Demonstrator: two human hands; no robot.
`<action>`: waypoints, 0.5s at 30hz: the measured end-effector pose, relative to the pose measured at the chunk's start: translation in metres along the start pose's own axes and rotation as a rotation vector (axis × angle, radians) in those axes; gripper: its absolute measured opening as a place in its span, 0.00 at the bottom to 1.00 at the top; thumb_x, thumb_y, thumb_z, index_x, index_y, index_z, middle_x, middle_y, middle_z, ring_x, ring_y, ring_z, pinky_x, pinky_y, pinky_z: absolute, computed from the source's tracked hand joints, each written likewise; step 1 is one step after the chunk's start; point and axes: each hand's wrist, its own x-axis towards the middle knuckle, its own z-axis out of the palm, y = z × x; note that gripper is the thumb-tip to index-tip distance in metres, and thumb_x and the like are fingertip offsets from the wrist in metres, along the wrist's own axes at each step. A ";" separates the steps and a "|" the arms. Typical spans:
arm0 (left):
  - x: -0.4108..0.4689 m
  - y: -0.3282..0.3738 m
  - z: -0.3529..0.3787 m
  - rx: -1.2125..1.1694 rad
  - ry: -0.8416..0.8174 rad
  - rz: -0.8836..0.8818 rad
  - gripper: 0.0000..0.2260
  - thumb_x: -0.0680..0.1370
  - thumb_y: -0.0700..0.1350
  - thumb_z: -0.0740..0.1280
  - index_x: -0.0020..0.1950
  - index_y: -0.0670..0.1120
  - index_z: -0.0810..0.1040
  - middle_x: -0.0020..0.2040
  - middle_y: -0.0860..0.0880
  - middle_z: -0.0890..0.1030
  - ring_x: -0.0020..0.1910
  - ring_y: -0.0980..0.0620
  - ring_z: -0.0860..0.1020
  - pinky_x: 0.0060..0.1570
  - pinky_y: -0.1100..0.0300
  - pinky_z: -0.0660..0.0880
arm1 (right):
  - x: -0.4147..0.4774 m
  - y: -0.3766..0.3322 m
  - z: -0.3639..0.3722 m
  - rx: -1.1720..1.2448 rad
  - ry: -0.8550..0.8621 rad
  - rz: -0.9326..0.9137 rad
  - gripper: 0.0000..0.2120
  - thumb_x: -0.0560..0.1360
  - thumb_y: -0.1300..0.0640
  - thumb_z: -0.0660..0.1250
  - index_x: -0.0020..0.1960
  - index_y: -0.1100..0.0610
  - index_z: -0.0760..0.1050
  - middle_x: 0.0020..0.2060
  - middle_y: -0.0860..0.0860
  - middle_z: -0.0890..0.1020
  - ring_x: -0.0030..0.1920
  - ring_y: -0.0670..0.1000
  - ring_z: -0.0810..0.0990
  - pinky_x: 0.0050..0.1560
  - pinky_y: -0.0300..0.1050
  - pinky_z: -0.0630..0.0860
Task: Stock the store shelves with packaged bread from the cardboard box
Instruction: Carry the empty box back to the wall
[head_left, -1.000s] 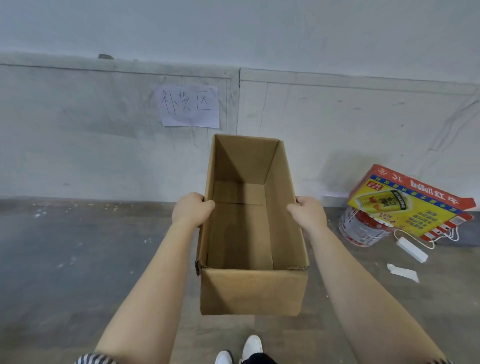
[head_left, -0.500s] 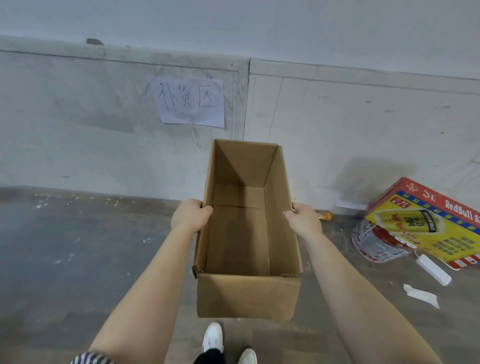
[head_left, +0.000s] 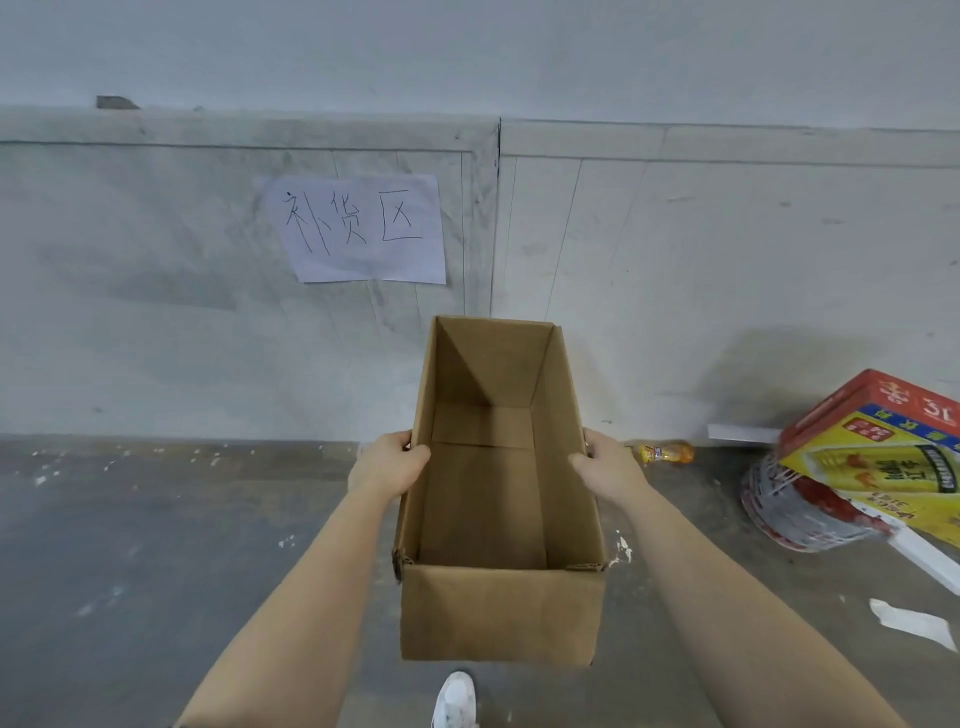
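An open-topped brown cardboard box (head_left: 498, 613), with no bread in it, is held at the centre of the frame, above the grey concrete floor (head_left: 156, 545) and short of the wall. Its long walls are clamped by the left hand (head_left: 387, 467) and the right hand (head_left: 608, 467), each thumb hooked over the rim to the inside; the remaining fingers lie outside, largely hidden. No shelves are shown, so the step is judged to be carriage of the emptied box; a level lowering and an even release are called for next. On the white paper sheet (head_left: 363, 228), upper left of centre, "补货区" is handwritten. On the red-and-yellow drinks carton (head_left: 878, 462), right edge, a can is pictured, but the inverted print cannot be read reliably. The small orange bottle (head_left: 665, 453) bears an illegible label.
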 end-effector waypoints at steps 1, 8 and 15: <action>0.011 -0.006 0.006 -0.005 -0.001 0.004 0.05 0.79 0.49 0.61 0.49 0.50 0.75 0.44 0.46 0.83 0.45 0.45 0.80 0.51 0.50 0.79 | 0.011 0.004 0.008 0.014 0.002 0.002 0.13 0.77 0.58 0.59 0.59 0.52 0.75 0.53 0.53 0.82 0.51 0.55 0.80 0.51 0.47 0.75; 0.098 -0.068 0.078 -0.027 -0.013 0.031 0.17 0.81 0.50 0.60 0.69 0.47 0.74 0.46 0.47 0.83 0.44 0.49 0.80 0.49 0.52 0.77 | 0.088 0.061 0.077 0.065 0.033 0.005 0.18 0.79 0.57 0.59 0.67 0.48 0.72 0.58 0.50 0.81 0.55 0.52 0.79 0.52 0.45 0.74; 0.176 -0.148 0.166 -0.069 -0.019 0.022 0.18 0.82 0.50 0.61 0.71 0.47 0.72 0.62 0.46 0.79 0.59 0.46 0.76 0.55 0.55 0.70 | 0.158 0.141 0.163 0.127 0.014 -0.003 0.16 0.77 0.58 0.59 0.62 0.46 0.74 0.49 0.46 0.82 0.51 0.49 0.79 0.51 0.47 0.75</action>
